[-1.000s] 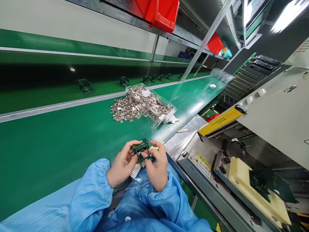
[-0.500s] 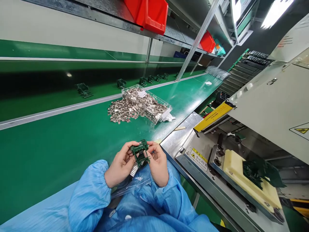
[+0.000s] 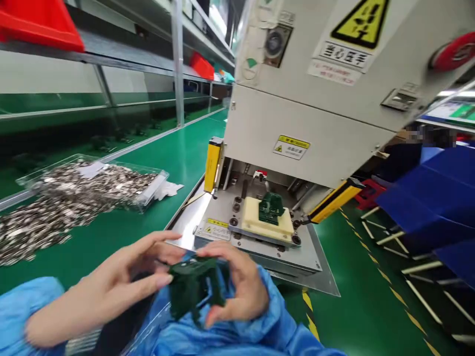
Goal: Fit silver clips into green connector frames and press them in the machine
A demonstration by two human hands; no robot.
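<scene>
A dark green plastic part (image 3: 191,287), blurred by motion, is held over my lap. My right hand (image 3: 241,284) grips its right side between thumb and fingers. At the part's left edge is my left hand (image 3: 129,277), its fingers spread and its thumb tip at or very near the part. Ahead, a similar green part (image 3: 270,207) sits on the cream fixture block (image 3: 252,222) of the machine. To the left, many small metal pieces (image 3: 40,227) lie heaped on the green bench, with more in a clear tray (image 3: 154,190).
The machine's housing (image 3: 297,118) rises ahead, flanked by a yellow guard bar (image 3: 212,165) on the left and another yellow bar (image 3: 332,200) on the right. A shelf with red bins (image 3: 40,24) hangs upper left. Blue chairs (image 3: 434,193) stand right.
The view has turned right toward the machine. My left hand has opened and loosened from the green part, which my right hand still holds.
</scene>
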